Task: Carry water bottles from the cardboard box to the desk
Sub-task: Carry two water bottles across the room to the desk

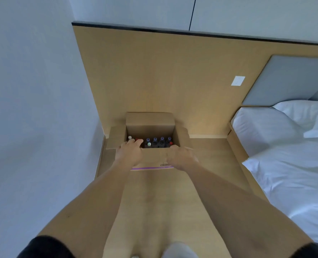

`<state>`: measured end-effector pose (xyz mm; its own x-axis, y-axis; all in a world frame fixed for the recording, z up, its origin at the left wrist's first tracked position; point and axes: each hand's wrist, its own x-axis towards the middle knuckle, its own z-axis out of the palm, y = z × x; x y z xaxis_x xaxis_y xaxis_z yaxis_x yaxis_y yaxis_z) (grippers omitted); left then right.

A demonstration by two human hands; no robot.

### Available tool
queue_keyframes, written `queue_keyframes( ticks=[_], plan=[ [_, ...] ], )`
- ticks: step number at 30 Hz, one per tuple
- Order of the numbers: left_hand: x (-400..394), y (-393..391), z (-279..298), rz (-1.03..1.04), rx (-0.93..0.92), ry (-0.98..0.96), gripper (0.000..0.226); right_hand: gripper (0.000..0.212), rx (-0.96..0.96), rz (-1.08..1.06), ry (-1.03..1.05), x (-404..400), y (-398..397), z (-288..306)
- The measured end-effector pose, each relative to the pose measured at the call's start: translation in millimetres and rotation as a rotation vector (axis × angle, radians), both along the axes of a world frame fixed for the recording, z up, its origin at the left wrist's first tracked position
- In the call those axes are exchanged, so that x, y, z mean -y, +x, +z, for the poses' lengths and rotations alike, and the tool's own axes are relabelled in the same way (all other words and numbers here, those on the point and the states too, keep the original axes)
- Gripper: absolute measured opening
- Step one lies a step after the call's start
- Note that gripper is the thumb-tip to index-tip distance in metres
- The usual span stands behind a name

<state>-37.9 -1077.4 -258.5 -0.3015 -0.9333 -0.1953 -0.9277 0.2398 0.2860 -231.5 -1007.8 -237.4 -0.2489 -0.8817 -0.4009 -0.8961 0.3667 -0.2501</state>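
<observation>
hands [154,155] outstretched, over cardboard box [150,125] w/ bottles [155,142]

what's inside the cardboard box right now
The cardboard box holds upright bottles, seen mostly as caps: several purple, some red, one white, one white-green. The left hand reaches over the left ones. The near wall hides their lower bodies and any closer rows.

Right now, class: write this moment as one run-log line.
phase: reaching | left hand: over cardboard box rim, above bottles | right hand: on near rim | bottles carried: none | desk: unseen
</observation>
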Motion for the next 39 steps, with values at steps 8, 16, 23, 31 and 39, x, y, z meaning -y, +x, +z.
queue_keyframes(
  ticks=[8, 16, 23, 31, 39],
  plan=[
    [105.8, -32.6, -15.4, -0.020, -0.007, 0.037, 0.048, 0.066, 0.068, -0.060, -0.020, 103.4, -38.2, -28.5],
    [251.5, -81.1, -38.4, 0.019, 0.037, 0.077, 0.049, 0.066, 0.092, 0.041, 0.001, 278.3, -84.5, -61.5],
    [348.3, -135.7, -70.7, 0.001, 0.049, 0.147, 0.049, 0.067, 0.130, 0.036, 0.076, 387.4, -136.2, -91.7],
    [399.1, -137.2, -136.6, 0.051, 0.027, 0.291, 0.046, 0.066, 0.176, 0.001, 0.209, 437.4, -157.3, -158.9],
    [443.7, -137.0, -227.7, 0.047, 0.066, 0.425, 0.047, 0.066, 0.206, -0.123, 0.288, 452.1, -165.9, -243.7]
  ],
)
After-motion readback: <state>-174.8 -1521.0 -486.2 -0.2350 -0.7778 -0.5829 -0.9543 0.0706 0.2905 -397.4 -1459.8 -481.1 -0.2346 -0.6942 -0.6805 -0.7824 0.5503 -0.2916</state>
